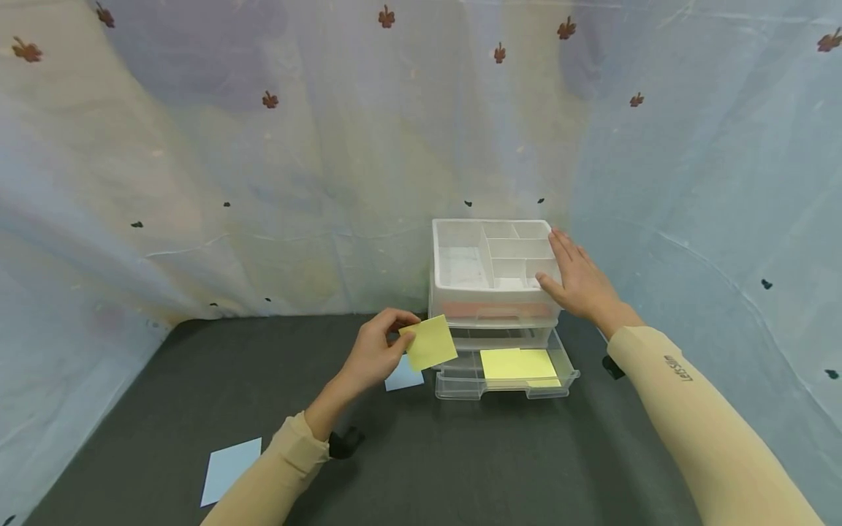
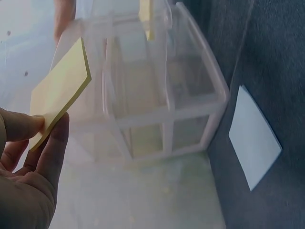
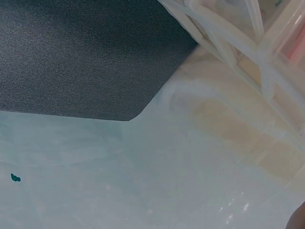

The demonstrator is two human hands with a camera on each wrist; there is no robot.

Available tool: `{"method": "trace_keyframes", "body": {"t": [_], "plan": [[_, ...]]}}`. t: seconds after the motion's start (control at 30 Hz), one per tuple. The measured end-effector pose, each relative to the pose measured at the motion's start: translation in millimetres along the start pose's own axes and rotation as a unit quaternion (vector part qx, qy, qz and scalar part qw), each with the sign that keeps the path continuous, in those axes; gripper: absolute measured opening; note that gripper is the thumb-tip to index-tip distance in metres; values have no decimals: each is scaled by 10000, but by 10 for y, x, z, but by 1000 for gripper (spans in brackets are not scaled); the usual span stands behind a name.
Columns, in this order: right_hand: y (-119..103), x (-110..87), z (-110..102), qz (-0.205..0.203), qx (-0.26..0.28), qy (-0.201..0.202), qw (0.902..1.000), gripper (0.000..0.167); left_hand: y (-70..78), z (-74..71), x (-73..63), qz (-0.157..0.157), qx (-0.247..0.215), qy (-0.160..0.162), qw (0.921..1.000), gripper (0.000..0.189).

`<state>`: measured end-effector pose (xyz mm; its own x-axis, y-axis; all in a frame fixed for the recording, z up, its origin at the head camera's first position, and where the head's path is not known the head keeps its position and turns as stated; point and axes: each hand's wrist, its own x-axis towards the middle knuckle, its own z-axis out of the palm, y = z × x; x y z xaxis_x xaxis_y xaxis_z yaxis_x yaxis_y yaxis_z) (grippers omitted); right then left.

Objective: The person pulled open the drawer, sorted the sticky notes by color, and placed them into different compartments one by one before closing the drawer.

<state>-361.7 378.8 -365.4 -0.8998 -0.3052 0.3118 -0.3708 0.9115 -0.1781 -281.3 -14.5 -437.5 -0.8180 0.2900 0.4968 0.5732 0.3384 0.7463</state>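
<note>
My left hand point(image 1: 376, 352) pinches a yellow sticky note pad point(image 1: 430, 343) between thumb and fingers, just left of the drawer organizer. In the left wrist view the pad point(image 2: 64, 90) shows its thin edge and is held tilted. My right hand point(image 1: 582, 283) rests on the right top edge of the white plastic drawer organizer point(image 1: 454, 296), its fingers extended. The clear bottom drawer point(image 1: 460, 391) is pulled out, and yellow sticky note pads point(image 1: 505, 364) lie side by side in its right part. Only a fingertip of the right hand shows in the right wrist view.
A light blue sticky note pad point(image 1: 404, 374) lies on the dark table point(image 1: 395, 467) beside the drawer; another light blue pad point(image 1: 230, 469) lies front left. Something salmon-pink point(image 1: 487, 310) shows inside the upper drawer. A patterned curtain point(image 1: 368, 183) hangs behind and along both sides.
</note>
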Motion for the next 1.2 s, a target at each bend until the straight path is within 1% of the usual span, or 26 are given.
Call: {"method": "trace_keyframes", "body": {"t": [0.23, 0.4, 0.5, 0.7, 0.8, 0.9, 1.0, 1.2], "plan": [[-2, 6, 6, -7, 39, 13, 10000, 83, 55, 169, 75, 225, 48, -383, 9990, 23], [5, 3, 9, 5, 23, 39, 10000, 83, 88, 259, 157, 420, 312, -562, 9970, 20], [9, 2, 10, 27, 0, 30, 10000, 83, 113, 304, 202, 544, 384, -661, 9956, 19], [-14, 4, -8, -2, 33, -19, 10000, 83, 157, 386, 264, 618, 314, -888, 9936, 21], [-8, 10, -2, 11, 37, -11, 10000, 83, 161, 428, 295, 625, 422, -1009, 9920, 21], [-1, 20, 11, 21, 28, 15, 10000, 84, 150, 470, 321, 650, 589, -1143, 9896, 22], [7, 32, 24, 37, -11, 40, 10000, 84, 129, 517, 333, 672, 765, -1343, 9857, 22], [21, 33, 27, 90, -43, 15, 9999, 85, 75, 611, 336, 836, 1151, -1787, 9736, 20]]}}
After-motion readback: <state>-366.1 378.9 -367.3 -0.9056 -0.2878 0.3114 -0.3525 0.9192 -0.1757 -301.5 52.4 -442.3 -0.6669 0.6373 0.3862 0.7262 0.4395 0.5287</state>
